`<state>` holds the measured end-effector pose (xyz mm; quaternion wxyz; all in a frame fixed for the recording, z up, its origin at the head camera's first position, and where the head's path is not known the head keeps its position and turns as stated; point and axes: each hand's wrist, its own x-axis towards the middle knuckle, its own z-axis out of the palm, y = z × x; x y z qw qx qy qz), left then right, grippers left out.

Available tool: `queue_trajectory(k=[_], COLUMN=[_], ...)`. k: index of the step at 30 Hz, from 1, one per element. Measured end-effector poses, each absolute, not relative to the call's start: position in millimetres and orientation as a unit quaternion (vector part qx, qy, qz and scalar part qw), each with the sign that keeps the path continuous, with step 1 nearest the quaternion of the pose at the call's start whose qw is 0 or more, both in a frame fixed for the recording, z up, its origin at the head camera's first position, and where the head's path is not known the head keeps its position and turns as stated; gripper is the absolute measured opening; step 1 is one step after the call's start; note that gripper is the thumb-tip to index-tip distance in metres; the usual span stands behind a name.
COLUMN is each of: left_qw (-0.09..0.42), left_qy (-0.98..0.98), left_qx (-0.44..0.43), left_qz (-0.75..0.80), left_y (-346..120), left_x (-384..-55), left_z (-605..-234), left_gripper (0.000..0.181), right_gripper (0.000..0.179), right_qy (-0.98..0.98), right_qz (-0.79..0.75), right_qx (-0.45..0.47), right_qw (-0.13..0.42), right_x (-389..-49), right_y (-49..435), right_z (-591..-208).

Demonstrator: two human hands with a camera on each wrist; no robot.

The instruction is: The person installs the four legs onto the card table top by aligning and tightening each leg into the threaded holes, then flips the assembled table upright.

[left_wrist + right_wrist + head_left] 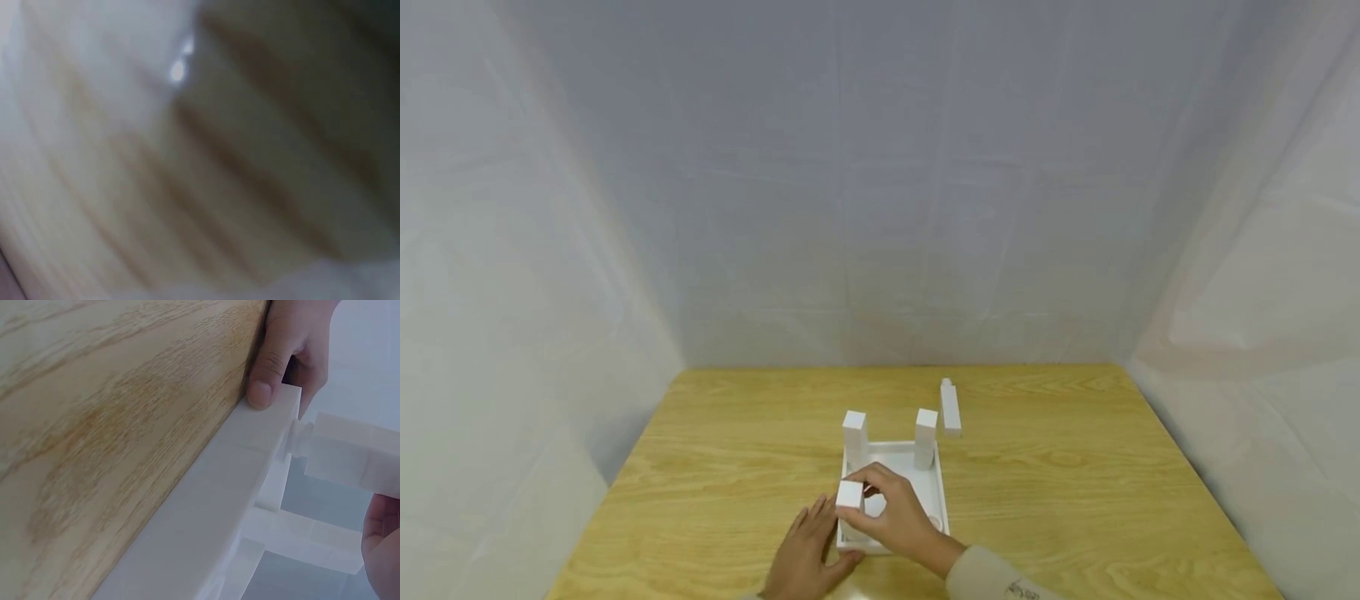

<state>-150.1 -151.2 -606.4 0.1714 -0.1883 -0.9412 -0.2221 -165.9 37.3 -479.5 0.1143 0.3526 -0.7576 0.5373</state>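
White and square-sided, the leg (850, 495) is clamped between the thumb and fingers of the right hand (904, 518) and is held roughly upright at the near-left corner of the tray (943, 492). That corner is braced by the left hand (808, 554), its fingers laid straight, its thumb set apart. For a sound fit, the leg should probably be kept square and turned without tilting, the tray being steadied against twist. Four legs are counted: one held, two standing legs (926, 437) at the far corners, one lying leg (951, 408) on the table (1037, 500). One tray is seen.
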Motion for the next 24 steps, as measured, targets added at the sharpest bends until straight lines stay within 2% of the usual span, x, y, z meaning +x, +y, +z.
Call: queue_trajectory(k=[7,17,24], left_qw=[0.168,0.156,0.165], left_qy=[-0.941,-0.943,-0.937], left_qx=[-0.192,-0.192,-0.196], left_qz=[-0.224,-0.224,-0.237], left_y=[-151.0,-150.7,-150.8], left_x=[-148.4,-148.3,-148.3], left_z=[-603.8,-599.4,-601.5], left_gripper=[0.085,0.086,0.083], right_gripper=[0.03,0.05,0.053], right_qy=[-0.766,-0.769,-0.751], right_qz=[0.534,0.451,0.413], right_qx=[0.351,0.429,0.473], right_qw=[0.075,-0.143,-0.204], right_x=[-178.6,-200.1,-210.6], right_y=[39.2,59.9,68.8], right_z=[-502.0,-492.2,-484.7])
